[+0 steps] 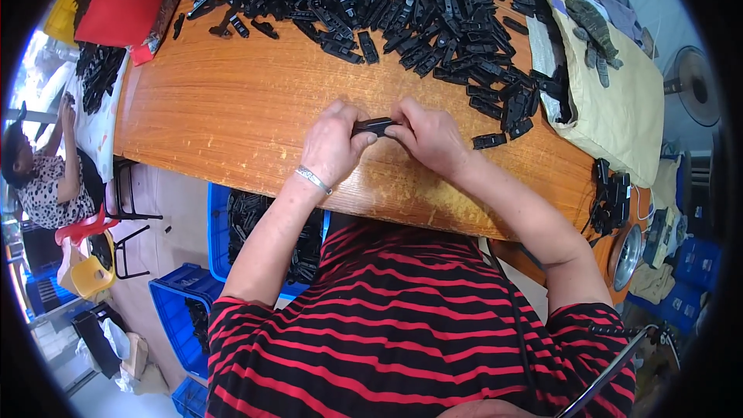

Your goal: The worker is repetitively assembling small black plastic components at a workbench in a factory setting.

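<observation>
My left hand (334, 143) and my right hand (427, 138) meet over the wooden table (224, 116), both gripping one small black plastic part (374, 125) between their fingertips. A silver bracelet (313, 179) circles my left wrist. A large heap of similar black plastic parts (418, 8) covers the far side of the table, spilling toward the right. One loose part (489, 141) lies just right of my right hand.
A yellowish cloth bag (619, 108) with green gloves on it lies at the right. Red and yellow items (120, 0) sit at the far left. Blue crates (232, 232) holding black parts stand under the table. Another person (42, 178) sits at the left.
</observation>
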`<state>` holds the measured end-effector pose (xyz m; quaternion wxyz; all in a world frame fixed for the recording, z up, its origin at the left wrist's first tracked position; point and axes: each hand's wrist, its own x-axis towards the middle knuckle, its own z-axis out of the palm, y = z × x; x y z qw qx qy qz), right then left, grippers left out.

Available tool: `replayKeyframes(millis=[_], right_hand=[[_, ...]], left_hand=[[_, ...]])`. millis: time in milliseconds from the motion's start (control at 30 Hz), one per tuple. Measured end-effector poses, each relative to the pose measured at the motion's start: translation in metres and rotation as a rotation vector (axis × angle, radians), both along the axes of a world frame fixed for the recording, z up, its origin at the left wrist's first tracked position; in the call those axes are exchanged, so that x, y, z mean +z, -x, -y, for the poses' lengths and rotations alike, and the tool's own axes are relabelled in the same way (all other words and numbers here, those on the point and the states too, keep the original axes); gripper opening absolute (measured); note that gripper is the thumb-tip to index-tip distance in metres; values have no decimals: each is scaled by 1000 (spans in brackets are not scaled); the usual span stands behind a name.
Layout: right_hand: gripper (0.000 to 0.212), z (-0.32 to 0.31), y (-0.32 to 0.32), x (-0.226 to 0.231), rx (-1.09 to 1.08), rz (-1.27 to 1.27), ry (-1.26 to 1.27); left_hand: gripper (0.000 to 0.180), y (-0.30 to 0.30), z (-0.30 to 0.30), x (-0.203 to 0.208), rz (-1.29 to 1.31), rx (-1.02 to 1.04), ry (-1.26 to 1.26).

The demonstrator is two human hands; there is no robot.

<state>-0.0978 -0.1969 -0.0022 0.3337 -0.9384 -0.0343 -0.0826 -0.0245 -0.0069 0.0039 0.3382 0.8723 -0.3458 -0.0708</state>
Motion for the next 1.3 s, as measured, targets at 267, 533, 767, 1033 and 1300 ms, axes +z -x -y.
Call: replayKeyframes(millis=[267,533,767,1033,1300], right_hand=[[26,-5,3,3,146,126,114],[25,-5,23,20,134,-108,142],[47,73,84,40,-154,176,319],[68,92,64,7,-298,42,440],[55,92,1,-6,-133,209,309]], left_hand=[[24,18,-5,4,45,18,82],[21,24,-30,15,-75,13,151],[32,27,-192,36,-780,240,18],[28,30,-216,29,-795,317,-112],[17,-30,-101,31,-467,248,199]])
